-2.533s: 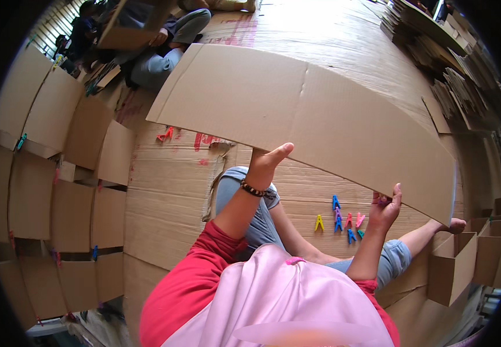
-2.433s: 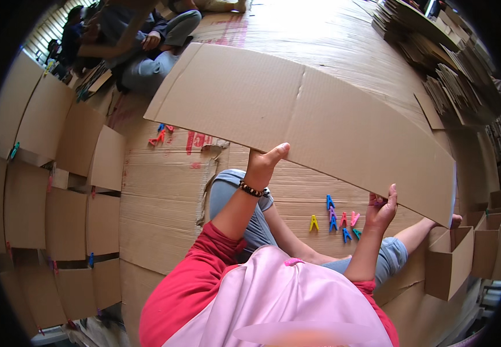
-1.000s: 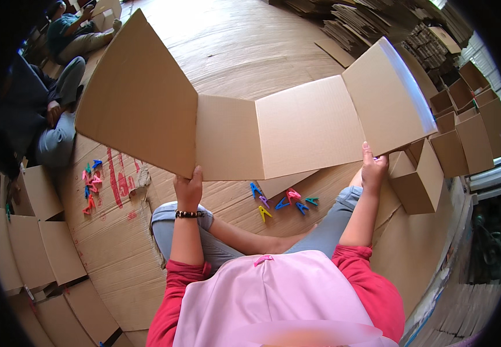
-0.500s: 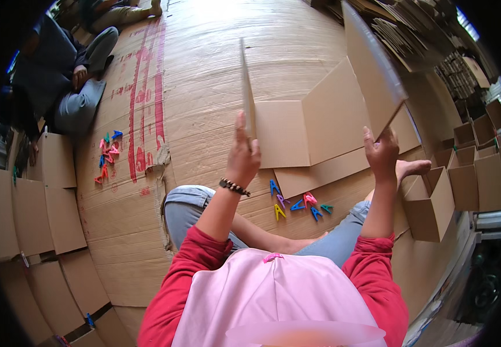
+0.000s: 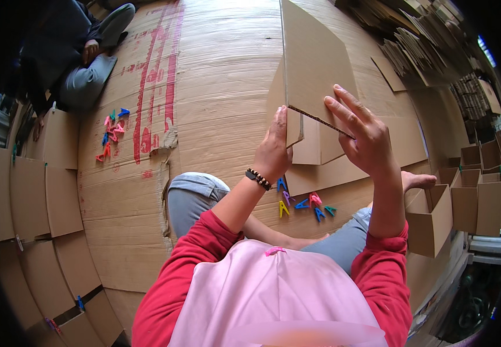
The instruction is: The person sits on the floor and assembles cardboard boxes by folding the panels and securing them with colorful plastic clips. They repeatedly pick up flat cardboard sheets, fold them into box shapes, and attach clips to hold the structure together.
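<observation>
A brown cardboard box blank (image 5: 317,63) stands up before me, its panels partly folded over one another. My left hand (image 5: 273,147) is closed on its left edge, where two panels come together. My right hand (image 5: 366,136) grips the lower edge of the front panel, with the fingers laid on the outer face and the thumb hidden. Beneath the blank a flat cardboard sheet (image 5: 366,165) lies on the floor. Several plastic clothespins, among them a yellow clothespin (image 5: 284,209) and a pink clothespin (image 5: 315,199), lie between my legs and that sheet.
Open cardboard boxes (image 5: 431,222) stand on the right, with stacks of flat cardboard (image 5: 421,55) behind them. Joined cardboard boxes (image 5: 25,202) line the left. Another pile of clothespins (image 5: 112,133) lies near a seated person (image 5: 83,81) at the far left.
My hands have come closer together. The right-hand panel has swung left, folding over the blank, and my right hand's fingers now lie on its outer face.
</observation>
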`<state>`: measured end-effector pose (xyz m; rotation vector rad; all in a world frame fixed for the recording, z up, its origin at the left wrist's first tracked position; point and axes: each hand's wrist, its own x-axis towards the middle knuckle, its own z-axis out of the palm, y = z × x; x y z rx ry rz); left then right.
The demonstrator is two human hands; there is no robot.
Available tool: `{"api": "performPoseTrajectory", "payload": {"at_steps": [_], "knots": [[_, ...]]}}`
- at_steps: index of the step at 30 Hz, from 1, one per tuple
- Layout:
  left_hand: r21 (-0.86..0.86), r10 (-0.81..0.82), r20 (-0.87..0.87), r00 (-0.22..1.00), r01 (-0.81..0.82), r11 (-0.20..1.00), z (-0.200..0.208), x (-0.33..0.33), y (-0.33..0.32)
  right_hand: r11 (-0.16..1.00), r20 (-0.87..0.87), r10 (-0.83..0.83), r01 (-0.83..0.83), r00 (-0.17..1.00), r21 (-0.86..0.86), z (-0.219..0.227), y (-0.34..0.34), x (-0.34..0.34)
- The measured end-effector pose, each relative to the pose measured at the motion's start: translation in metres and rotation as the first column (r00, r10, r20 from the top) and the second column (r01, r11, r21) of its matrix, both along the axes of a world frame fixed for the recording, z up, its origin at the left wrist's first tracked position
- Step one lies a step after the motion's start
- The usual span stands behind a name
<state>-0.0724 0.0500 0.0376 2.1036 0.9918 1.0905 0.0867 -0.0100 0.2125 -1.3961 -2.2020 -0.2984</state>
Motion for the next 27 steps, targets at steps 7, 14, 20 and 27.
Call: {"api": "performPoseTrajectory", "payload": {"at_steps": [7,14,20,27], "knots": [[-0.042,0.212,0.255,0.943,-0.208,0.977,0.005,-0.068,0.020,0.991,-0.338,-0.121,0.132,0.933,0.011,0.003,0.015,0.015],[0.056,0.403,0.087,0.911,-0.409,0.911,-0.002,-0.102,0.020,0.991,-0.131,0.084,-0.069,0.988,0.113,-0.031,0.082,-0.014],[0.024,0.380,0.024,0.925,-0.380,0.925,0.008,-0.081,0.015,0.947,-0.041,0.289,-0.279,0.957,0.156,-0.003,0.077,-0.051],[-0.012,0.335,-0.023,0.942,-0.336,0.942,0.003,-0.071,0.005,0.937,0.073,0.348,-0.348,0.935,-0.007,-0.001,0.068,-0.078]]}}
